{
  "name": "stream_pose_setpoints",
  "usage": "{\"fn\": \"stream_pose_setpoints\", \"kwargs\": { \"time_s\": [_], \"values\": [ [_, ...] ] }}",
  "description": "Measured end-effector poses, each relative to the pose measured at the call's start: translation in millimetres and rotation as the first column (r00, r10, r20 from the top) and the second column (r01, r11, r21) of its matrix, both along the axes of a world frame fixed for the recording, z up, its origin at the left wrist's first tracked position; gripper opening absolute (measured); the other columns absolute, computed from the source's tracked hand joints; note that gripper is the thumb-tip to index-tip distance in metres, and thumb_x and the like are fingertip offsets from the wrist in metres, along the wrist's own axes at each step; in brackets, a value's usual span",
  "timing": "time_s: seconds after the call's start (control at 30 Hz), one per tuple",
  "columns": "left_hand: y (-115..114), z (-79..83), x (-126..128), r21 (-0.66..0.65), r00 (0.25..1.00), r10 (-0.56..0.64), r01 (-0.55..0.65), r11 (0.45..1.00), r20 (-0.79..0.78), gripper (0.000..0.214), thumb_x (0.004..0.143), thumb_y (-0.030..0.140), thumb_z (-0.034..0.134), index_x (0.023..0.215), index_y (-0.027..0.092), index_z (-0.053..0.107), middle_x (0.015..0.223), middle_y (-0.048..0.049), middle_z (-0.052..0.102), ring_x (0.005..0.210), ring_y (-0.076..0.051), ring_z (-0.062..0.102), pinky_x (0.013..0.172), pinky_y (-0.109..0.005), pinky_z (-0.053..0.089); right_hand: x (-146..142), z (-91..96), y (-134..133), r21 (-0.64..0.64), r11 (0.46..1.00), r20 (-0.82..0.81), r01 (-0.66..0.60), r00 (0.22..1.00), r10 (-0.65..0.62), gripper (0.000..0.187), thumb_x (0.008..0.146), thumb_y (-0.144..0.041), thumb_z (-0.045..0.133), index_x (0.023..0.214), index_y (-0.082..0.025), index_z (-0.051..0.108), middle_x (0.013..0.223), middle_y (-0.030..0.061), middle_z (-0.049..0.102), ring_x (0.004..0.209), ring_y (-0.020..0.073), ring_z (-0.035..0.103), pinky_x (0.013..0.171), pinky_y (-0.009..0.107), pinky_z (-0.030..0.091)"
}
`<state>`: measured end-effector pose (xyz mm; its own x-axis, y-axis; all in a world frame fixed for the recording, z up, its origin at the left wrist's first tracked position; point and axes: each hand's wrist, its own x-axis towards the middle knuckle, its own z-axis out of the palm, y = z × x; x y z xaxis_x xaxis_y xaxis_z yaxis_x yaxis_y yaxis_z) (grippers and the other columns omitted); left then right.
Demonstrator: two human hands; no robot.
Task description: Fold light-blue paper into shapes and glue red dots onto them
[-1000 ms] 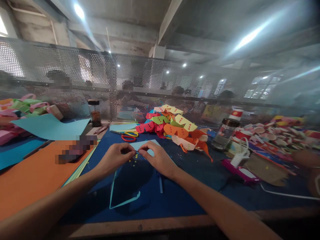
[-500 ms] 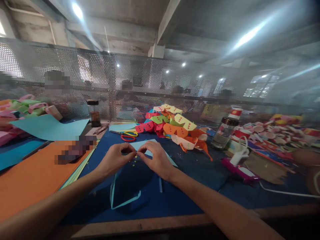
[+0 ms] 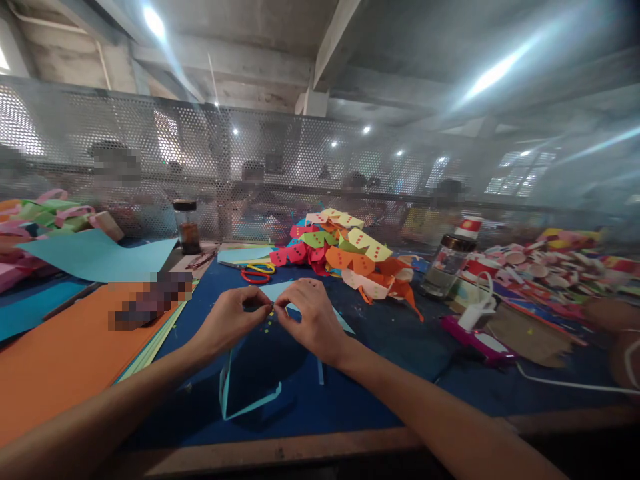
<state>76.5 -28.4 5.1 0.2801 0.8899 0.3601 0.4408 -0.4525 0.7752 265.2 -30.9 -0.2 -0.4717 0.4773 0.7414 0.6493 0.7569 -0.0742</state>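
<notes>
My left hand (image 3: pixel 235 317) and my right hand (image 3: pixel 315 323) meet above the blue table, each with thumb and finger pinched together. What lies between the fingertips is too small to make out. Just below them, several tiny yellow bits (image 3: pixel 269 325) are scattered on the dark blue surface. A light blue sheet of paper (image 3: pixel 277 291) lies behind and partly under my right hand. Nearer to me is a folded light blue paper strip (image 3: pixel 250 404), bent at an angle. A short pale strip (image 3: pixel 321 372) rests below my right wrist.
Scissors (image 3: pixel 259 273) with red and yellow handles lie beyond my hands. Behind stands a pile of folded, dotted coloured papers (image 3: pixel 350 250). Orange sheets (image 3: pixel 65 353) cover the left side. Jars (image 3: pixel 187 228), a magenta device (image 3: pixel 477 340) with a cord, and a perforated metal screen (image 3: pixel 300 147) surround the workspace.
My right hand has turned slightly, its fingers a little more raised over the pinch. My left hand stays nearly in place. The view has shifted very slightly.
</notes>
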Motion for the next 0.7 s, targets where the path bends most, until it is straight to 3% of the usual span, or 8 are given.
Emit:
{"fn": "stream_pose_setpoints", "kwargs": {
  "time_s": [0.47,0.7],
  "values": [
    [0.0,-1.7,-1.4,-0.017,0.999,0.005,-0.005,1.0,-0.04,0.018,0.081,0.031,0.058,0.085,0.02,0.072,0.084,-0.0026,0.076,0.081,-0.021,0.067,0.075,-0.032,0.047,-1.5,-0.7,-2.5,0.004,1.0,0.0,0.009,1.0,-0.009,0.008,0.091,-0.016,0.058,0.086,-0.022,0.056,0.087,0.0025,0.069,0.086,0.0195,0.061,0.101,0.042,0.035],
    [-0.9,-2.1,0.4,0.015,0.999,0.003,-0.003,1.0,-0.041,0.015,0.08,0.026,0.057,0.08,0.021,0.071,0.076,0.0001,0.073,0.075,-0.019,0.066,0.071,-0.029,0.046,-2.1,0.6,-4.7,0.049,0.998,0.048,0.027,0.998,-0.029,0.005,0.091,-0.018,0.056,0.089,-0.022,0.056,0.089,0.0031,0.069,0.087,0.0202,0.061,0.102,0.042,0.034]
  ]
}}
